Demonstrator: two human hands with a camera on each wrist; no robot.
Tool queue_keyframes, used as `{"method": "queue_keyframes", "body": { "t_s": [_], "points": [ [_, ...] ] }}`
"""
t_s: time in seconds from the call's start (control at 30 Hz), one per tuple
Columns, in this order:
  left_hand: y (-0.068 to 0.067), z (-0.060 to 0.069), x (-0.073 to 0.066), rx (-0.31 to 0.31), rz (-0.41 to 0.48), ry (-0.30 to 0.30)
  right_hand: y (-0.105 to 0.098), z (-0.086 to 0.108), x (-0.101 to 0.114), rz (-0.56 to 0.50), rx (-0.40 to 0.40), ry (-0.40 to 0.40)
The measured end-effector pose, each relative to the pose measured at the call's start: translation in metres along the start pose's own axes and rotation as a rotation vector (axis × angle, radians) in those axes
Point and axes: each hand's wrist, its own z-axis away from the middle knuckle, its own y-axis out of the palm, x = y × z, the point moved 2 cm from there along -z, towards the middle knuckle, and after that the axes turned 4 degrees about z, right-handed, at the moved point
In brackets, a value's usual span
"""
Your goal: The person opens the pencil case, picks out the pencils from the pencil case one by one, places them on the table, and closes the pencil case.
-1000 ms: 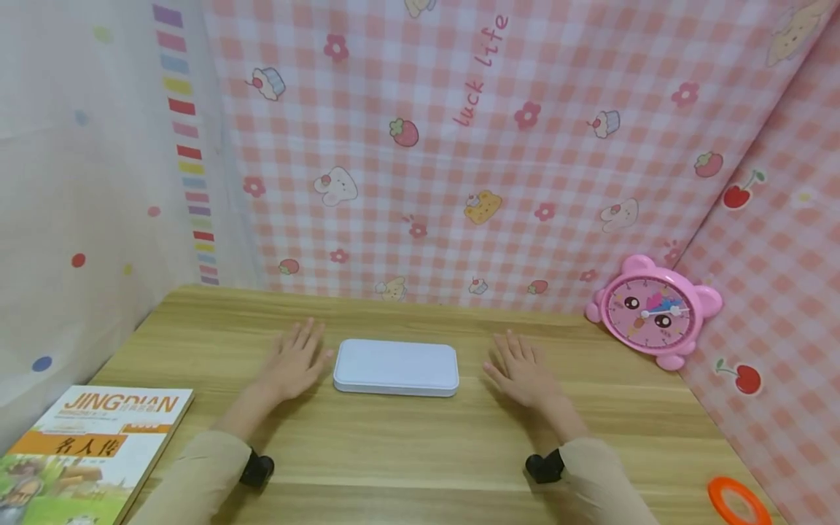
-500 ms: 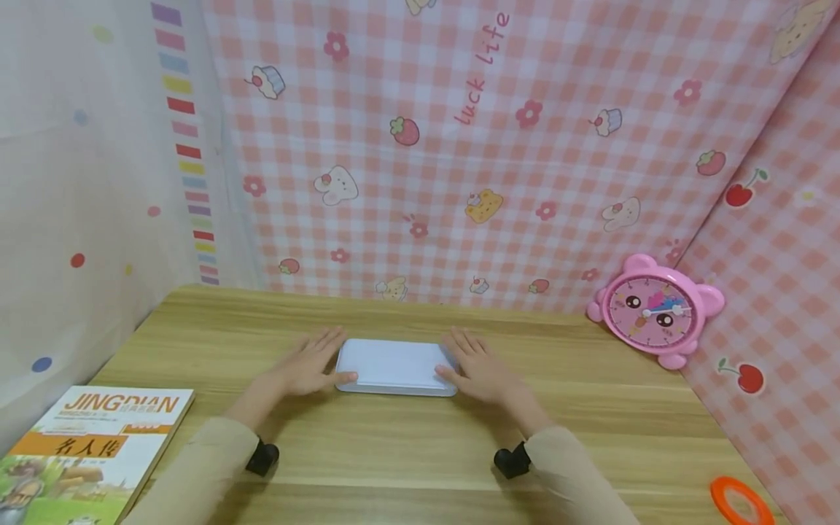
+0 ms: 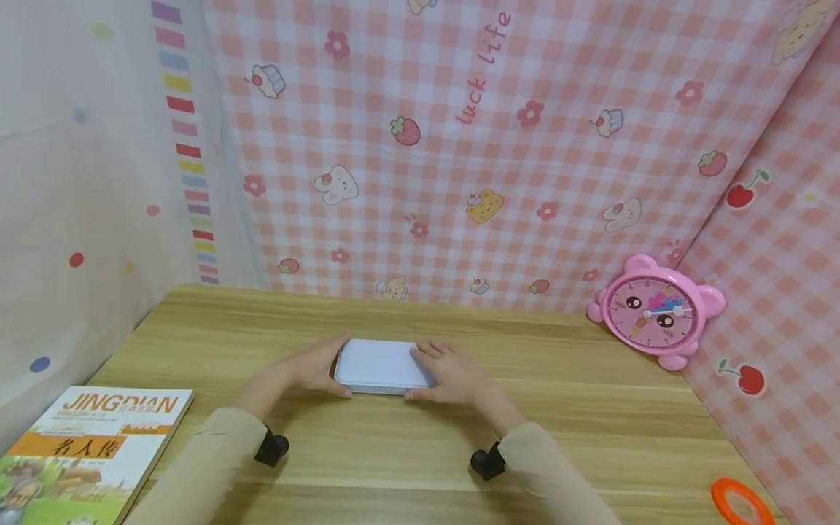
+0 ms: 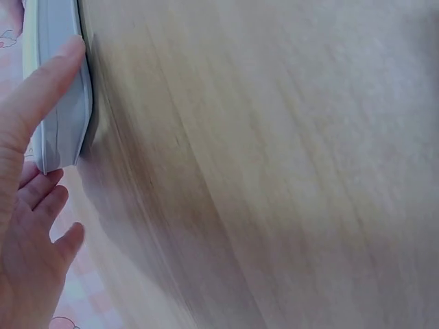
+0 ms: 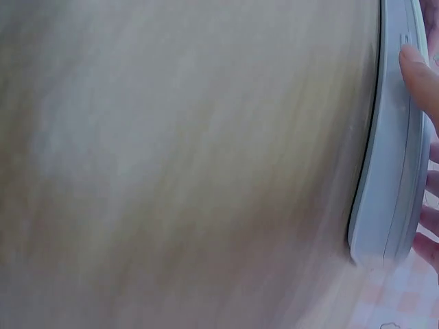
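A flat white rectangular case (image 3: 380,362) with rounded corners lies on the wooden table. My left hand (image 3: 318,368) holds its left end, the thumb (image 4: 51,79) on the front side and the fingers around the end and back. Over the right part of the case reaches my right hand (image 3: 454,375), its fingers across the top toward the back and its thumb (image 5: 417,72) against the front side. A thin seam runs along that side of the case (image 5: 387,171) in the right wrist view. The right end is hidden under my right hand.
On the left of the table (image 3: 394,452) lies a book (image 3: 111,445) with an orange band. A pink animal-shaped clock (image 3: 656,310) leans at the back right corner. An orange ring (image 3: 743,502) lies at the front right. Patterned cloth (image 3: 420,168) hangs behind.
Both hands were apart from the case, open on the table at either side. They moved inward to its ends, and the right hand then went further left over the top. The case stayed put.
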Motion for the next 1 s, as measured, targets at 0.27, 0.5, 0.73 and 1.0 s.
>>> {"method": "queue_keyframes", "body": {
  "t_s": [0.27,0.5,0.73,1.0],
  "points": [
    [0.002,-0.001,0.000,-0.009,0.016,-0.022,0.000,-0.005,0.011,0.064,-0.040,-0.002],
    [0.003,-0.004,-0.003,-0.023,0.053,-0.032,-0.002,-0.009,0.016,0.088,-0.034,-0.033],
    [0.004,-0.006,-0.006,-0.021,0.044,-0.071,0.000,-0.011,0.021,0.252,-0.140,-0.182],
    [0.004,-0.007,-0.009,-0.038,0.025,-0.065,0.000,-0.014,0.024,0.525,-0.247,-0.295]
  ]
}}
